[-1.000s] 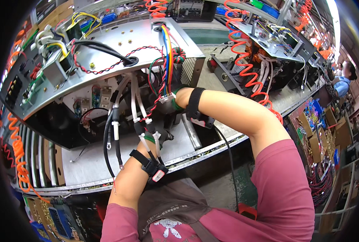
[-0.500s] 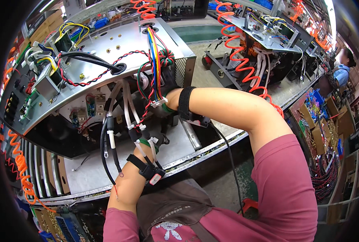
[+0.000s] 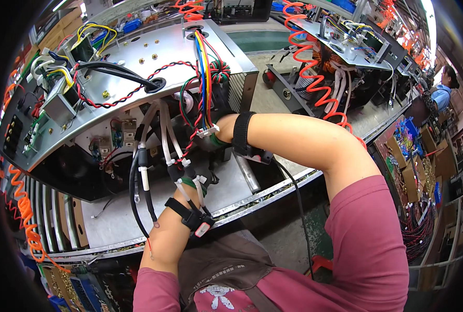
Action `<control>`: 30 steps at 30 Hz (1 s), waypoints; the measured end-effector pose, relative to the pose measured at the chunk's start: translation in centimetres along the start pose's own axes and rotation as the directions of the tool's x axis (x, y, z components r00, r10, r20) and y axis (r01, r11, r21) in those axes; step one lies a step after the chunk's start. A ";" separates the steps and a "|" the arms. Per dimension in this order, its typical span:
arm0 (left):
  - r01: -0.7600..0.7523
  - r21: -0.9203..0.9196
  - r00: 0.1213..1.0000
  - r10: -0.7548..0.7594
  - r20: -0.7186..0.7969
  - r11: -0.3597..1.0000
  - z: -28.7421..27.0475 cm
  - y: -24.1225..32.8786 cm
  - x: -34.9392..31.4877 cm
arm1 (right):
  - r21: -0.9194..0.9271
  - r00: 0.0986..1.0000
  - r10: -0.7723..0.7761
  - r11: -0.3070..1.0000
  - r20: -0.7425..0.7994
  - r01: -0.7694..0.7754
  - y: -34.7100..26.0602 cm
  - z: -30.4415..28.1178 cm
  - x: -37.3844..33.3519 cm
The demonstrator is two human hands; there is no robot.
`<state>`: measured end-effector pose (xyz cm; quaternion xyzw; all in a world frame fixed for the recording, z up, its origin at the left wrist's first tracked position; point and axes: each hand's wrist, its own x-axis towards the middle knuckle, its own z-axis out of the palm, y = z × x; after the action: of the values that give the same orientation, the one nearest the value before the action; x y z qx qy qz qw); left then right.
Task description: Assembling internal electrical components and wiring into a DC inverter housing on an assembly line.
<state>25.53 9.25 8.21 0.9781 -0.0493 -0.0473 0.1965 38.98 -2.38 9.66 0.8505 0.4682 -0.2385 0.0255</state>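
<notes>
Both my hands reach under the top panel of a metal equipment chassis (image 3: pixel 174 49), and their fingers are hidden. My right forearm (image 3: pixel 294 136) comes in from the right with a black strap (image 3: pixel 240 132) round it; the hand goes in behind a bundle of coloured wires (image 3: pixel 204 88) ending in a white connector (image 3: pixel 208 131). Lower down, my left forearm (image 3: pixel 170 236) carries another black strap (image 3: pixel 182 210), and thick cables (image 3: pixel 167 135) with white ties hang in front of that wrist. Green bands show at both wrists. What either hand touches inside is not visible.
A second open chassis (image 3: pixel 340 44) stands at the far right behind a coiled orange air hose (image 3: pixel 314 86). Metal rollers (image 3: pixel 54 218) lie at the left of the bench. Bins and wire bundles (image 3: pixel 419 218) fill the right side, with a person (image 3: pixel 442 93) beyond.
The chassis and wires appear slightly farther right in the picture. Both arms hold nearly the same pose, with the hands still hidden.
</notes>
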 end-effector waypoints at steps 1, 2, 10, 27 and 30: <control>0.006 -0.008 1.000 -0.006 -0.002 1.000 0.1 -0.2 -0.2 | -0.004 1.000 -0.009 1.000 0.003 0.009 0.3 -0.2 -0.2; 0.012 -0.017 1.000 -0.012 -0.003 1.000 0.2 -0.3 -0.4 | -0.008 1.000 -0.018 1.000 0.007 0.018 0.5 -0.2 -0.5; 0.064 -0.095 0.998 -0.067 -0.022 0.993 1.7 -0.3 -2.1 | 0.050 0.997 -0.033 0.998 0.068 0.030 -0.9 0.2 -0.3; 0.114 -0.219 0.988 -0.134 -0.078 0.969 1.9 0.1 -0.1 | 0.344 0.978 0.051 0.931 0.205 -0.121 -2.8 -0.6 0.3; 0.128 -0.244 0.985 -0.153 -0.084 0.961 1.9 0.2 0.0 | 0.390 0.970 0.056 0.909 0.237 -0.148 -3.0 -0.6 0.5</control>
<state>25.33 8.37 6.50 0.9497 0.0366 -0.0165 0.3105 37.01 -0.20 10.49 0.8289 0.3574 -0.4215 -0.0869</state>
